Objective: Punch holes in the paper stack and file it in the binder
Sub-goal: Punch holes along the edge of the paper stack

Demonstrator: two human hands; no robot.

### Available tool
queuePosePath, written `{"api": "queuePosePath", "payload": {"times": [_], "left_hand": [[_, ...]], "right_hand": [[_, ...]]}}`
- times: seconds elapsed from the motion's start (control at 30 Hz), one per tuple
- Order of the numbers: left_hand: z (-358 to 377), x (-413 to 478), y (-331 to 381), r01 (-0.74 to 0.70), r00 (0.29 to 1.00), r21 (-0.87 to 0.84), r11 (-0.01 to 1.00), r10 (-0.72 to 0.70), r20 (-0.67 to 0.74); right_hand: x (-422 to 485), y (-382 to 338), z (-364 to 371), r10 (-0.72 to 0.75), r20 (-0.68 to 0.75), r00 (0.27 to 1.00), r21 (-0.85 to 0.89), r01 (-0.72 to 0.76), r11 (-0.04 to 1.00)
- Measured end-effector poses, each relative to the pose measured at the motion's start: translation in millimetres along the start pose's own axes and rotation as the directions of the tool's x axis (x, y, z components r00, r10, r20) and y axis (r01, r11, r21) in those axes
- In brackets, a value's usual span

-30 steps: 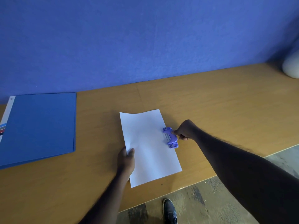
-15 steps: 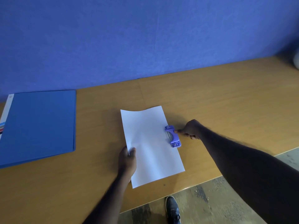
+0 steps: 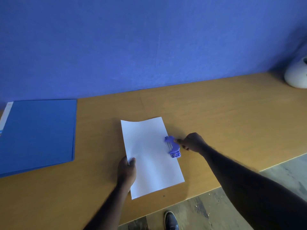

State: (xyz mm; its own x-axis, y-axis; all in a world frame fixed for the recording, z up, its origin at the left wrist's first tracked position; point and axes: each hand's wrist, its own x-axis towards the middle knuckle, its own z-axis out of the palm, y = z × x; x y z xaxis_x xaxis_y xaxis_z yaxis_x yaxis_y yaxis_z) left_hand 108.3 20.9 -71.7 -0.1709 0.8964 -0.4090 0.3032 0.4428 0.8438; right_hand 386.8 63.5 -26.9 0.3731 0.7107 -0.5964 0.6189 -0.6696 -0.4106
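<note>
Paper lies flat on my counter. My left hand pinches its edge; my right hand is closed on the punch.

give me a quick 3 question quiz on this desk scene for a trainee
1. True or false: the blue binder lies open on the desk.
2. Which edge of the paper stack does the purple hole punch sit on?
A. the left long edge
B. the right long edge
C. the far short edge
3. Fill in: the left hand steadies the paper at its ____ edge, while the right hand touches the punch.

Key
1. False: it lies closed, far left, apart from the paper.
2. B
3. left
</note>
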Motion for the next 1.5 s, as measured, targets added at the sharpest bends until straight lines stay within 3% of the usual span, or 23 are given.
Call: {"api": "queuePosePath", "payload": {"times": [0.3, 0.43, 0.5, 0.57, 0.63, 0.7, 0.77, 0.83, 0.93, 1.0, 1.1, 1.23, 1.3, 1.37, 1.43, 1.5], "left_hand": [[-10.7, -3.3, 7.1, 0.028, 0.999, -0.059, 0.998, -0.026, 0.035], [-26.7, -2.6, 7.4, 0.021, 1.000, -0.042, 0.999, -0.020, 0.024], [-36.8, -1.9, 6.8, 0.027, 1.000, -0.055, 0.998, -0.027, 0.005], [-46.3, -0.4, 5.8, 0.022, 1.000, -0.065, 0.998, -0.023, -0.012], [-55.4, -0.3, 4.5, 0.021, 1.000, -0.069, 0.997, -0.022, -0.015], [-61.7, -0.5, 4.5, 0.040, 0.999, -0.074, 0.996, -0.041, -0.021], [-65.2, -1.4, 6.8, 0.050, 0.998, -0.092, 0.994, -0.052, -0.025], [-66.4, -3.1, 11.9, 0.055, 0.998, -0.104, 0.993, -0.058, -0.020], [-65.8, -3.4, 17.4, 0.077, 0.997, -0.090, 0.993, -0.079, -0.026], [-66.2, -3.2, 21.2, 0.089, 0.995, -0.046, 0.995, -0.091, -0.041], [-67.7, -3.4, 28.1, 0.090, 0.996, -0.020, 0.996, -0.090, -0.009], [-70.4, -4.6, 38.1, 0.091, 0.996, -0.008, 0.996, -0.091, 0.025], [-72.7, -9.2, 48.9, 0.054, 0.996, -0.087, 0.995, -0.048, 0.070], [-76.5, -16.4, 61.9, 0.084, 0.986, -0.285, 0.955, -0.037, 0.166], [-78.7, -16.9, 66.4, 0.155, 0.978, -0.465, 0.871, -0.069, 0.196], [-78.2, -14.1, 64.4, 0.198, 0.980, -0.475, 0.857, -0.156, 0.127]], "right_hand": [[-17.4, 5.0, 27.5, -0.063, -0.071, 0.995, 0.331, 0.083, 0.940], [-24.3, 7.9, 34.1, -0.071, -0.087, 0.994, 0.386, 0.099, 0.917], [-30.9, 6.7, 34.7, -0.087, -0.172, 0.981, 0.372, 0.147, 0.917], [-41.3, 3.5, 35.0, -0.114, -0.352, 0.929, 0.317, 0.233, 0.919], [-56.8, -1.9, 41.5, -0.171, -0.529, 0.831, 0.271, 0.357, 0.894], [-72.4, -10.2, 54.1, -0.298, -0.579, 0.759, 0.175, 0.473, 0.863], [-88.2, -21.8, 71.3, -0.417, -0.416, 0.808, 0.135, 0.509, 0.850], [-114.0, -37.2, 91.5, -0.505, -0.095, 0.858, 0.135, 0.514, 0.847], [-153.0, -50.7, 136.4, -0.542, 0.220, 0.811, -0.083, 0.570, 0.818], [-171.1, -52.3, 165.2, -0.575, 0.306, 0.759, -0.297, 0.650, 0.700], [-172.7, -41.9, 182.8, -0.683, 0.083, 0.725, -0.436, 0.643, 0.629], [-161.6, -28.9, 172.4, -0.794, -0.125, 0.595, -0.306, 0.738, 0.602], [-159.4, -30.0, 160.7, -0.807, -0.198, 0.557, -0.259, 0.764, 0.591], [-155.5, -36.2, 148.5, -0.794, -0.316, 0.519, -0.191, 0.785, 0.589], [-157.5, -43.7, 135.7, -0.714, -0.424, 0.558, 0.009, 0.791, 0.612], [-163.7, -51.5, 125.3, -0.539, -0.534, 0.651, 0.260, 0.733, 0.628]]}}
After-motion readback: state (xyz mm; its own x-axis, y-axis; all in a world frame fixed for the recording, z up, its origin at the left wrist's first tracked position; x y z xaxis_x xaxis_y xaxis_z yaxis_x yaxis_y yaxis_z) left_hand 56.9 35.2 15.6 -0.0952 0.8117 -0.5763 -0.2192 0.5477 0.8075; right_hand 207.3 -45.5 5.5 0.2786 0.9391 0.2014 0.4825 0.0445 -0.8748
